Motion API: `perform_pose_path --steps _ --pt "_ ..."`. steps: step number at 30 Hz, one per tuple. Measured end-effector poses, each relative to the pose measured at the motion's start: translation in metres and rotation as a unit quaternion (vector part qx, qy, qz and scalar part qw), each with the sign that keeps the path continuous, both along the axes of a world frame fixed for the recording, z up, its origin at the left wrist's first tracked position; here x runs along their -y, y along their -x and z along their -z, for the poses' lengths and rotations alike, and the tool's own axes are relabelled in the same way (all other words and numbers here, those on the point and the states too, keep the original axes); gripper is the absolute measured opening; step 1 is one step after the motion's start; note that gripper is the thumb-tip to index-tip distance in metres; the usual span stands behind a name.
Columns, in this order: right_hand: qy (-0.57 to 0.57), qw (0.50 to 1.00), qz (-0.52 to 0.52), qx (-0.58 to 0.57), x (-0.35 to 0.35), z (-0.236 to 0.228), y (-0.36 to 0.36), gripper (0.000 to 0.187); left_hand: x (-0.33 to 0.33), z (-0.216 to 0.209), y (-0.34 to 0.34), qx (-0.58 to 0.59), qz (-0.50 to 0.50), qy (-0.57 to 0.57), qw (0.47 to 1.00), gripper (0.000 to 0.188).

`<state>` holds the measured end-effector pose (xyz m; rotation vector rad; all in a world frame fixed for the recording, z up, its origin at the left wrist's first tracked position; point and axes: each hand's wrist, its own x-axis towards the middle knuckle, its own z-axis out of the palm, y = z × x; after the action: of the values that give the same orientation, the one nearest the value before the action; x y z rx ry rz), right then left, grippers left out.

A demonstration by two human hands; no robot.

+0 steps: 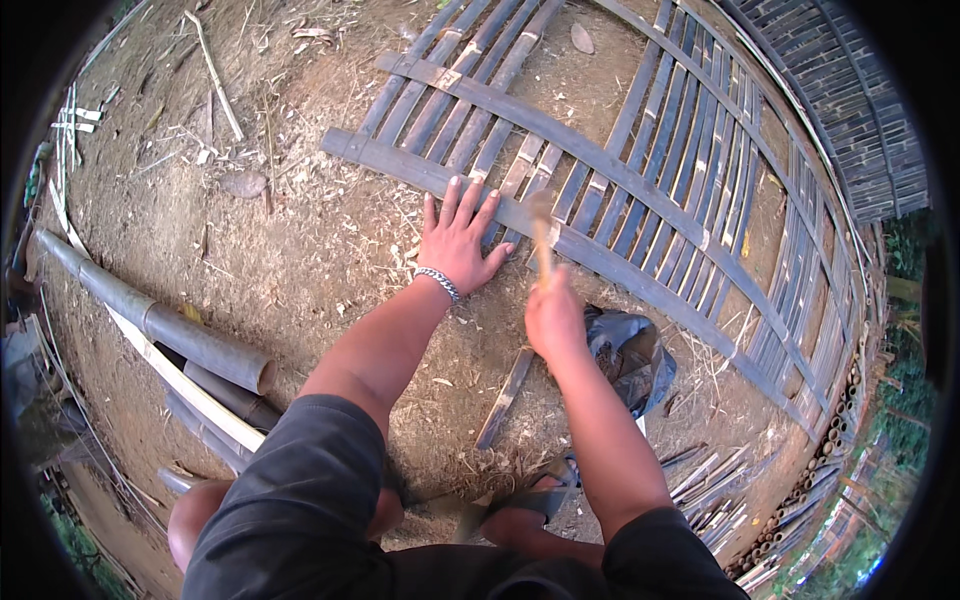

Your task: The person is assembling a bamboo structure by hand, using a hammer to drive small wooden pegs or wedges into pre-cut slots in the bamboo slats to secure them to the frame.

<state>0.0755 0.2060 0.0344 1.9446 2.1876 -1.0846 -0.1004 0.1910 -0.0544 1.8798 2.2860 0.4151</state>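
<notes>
A lattice of dark split-bamboo slats [700,150] lies on the ground ahead of me, crossed by long flat bamboo strips. My left hand [460,240] rests flat with fingers spread, its fingertips on the nearest cross strip [390,160]. A bracelet circles that wrist. My right hand [556,318] is closed round the pale wooden handle of a hammer [544,250]. Motion blurs the hammer's head, which is over the same strip, just right of my left hand. Whether it touches the bamboo I cannot tell. Any nail there is too small to make out.
Below my right hand lie a dark plastic bag [635,360] and a short bamboo piece [505,398]. Thick bamboo poles [190,330] are at the left. Split strips [715,490] are piled at lower right. A woven bamboo panel [870,110] stands at far right. Shavings litter the dirt.
</notes>
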Motion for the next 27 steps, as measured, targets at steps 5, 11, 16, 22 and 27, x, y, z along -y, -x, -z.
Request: perform_pose_path --steps 5,11,16,22,27 --pt "0.027 0.997 0.033 -0.067 -0.018 -0.018 -0.013 0.036 0.001 0.0 0.002 0.006 -0.003 0.022 1.0 0.088" --pt "-0.088 0.786 0.255 -0.557 -0.053 -0.122 -0.102 0.041 -0.008 -0.01 -0.017 0.064 -0.061 0.019 0.996 0.08" --pt "-0.131 0.817 0.334 -0.451 -0.035 -0.158 -0.216 0.041 0.013 -0.083 -0.102 0.337 -0.014 -0.259 0.905 0.053" --pt "0.003 0.912 0.354 -0.207 0.074 -0.105 -0.292 0.033 0.058 -0.11 -0.191 0.398 0.34 -0.103 0.846 0.013" --pt "0.099 0.902 0.368 -0.201 0.118 -0.051 -0.316 0.036 0.016 -0.048 -0.191 0.284 0.231 0.079 0.927 0.011"
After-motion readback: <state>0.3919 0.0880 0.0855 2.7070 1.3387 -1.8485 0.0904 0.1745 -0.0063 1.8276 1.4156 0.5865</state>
